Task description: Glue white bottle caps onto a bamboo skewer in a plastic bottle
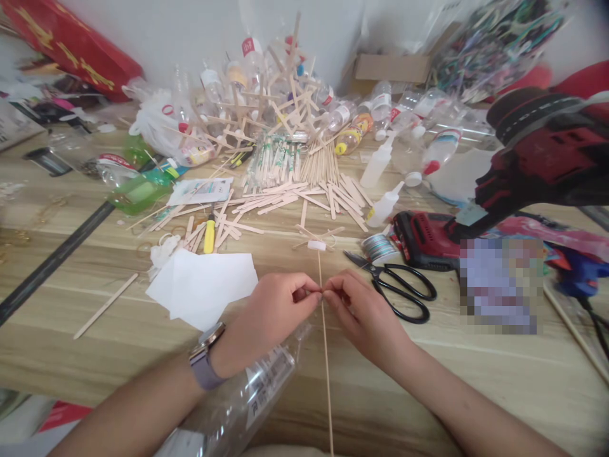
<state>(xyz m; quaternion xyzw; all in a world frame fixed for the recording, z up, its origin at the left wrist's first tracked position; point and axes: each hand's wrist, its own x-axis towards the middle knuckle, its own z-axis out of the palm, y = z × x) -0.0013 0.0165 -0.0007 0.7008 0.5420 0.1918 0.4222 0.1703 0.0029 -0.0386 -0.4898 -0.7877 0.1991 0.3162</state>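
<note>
A long thin wooden stick [327,368] runs from the bottom edge up toward a small white cap [316,245] with short sticks crossing at it. My left hand [280,304], with a watch on the wrist, pinches at the stick from the left. From the right my right hand [361,311] pinches at the same spot, its fingertips meeting those of my left hand. Whatever fine thing lies between the fingertips is too small to make out. Under my left forearm lies a clear plastic bottle [242,406]. Black-handled scissors [399,289] rest beside my right hand.
White paper [200,285] and a yellow screwdriver [209,233] lie left. Craft sticks [276,197], glue bottles [378,162] and piled plastic bottles [252,60] are farther back. A wire spool [378,247] and red power tool [428,238] stand right.
</note>
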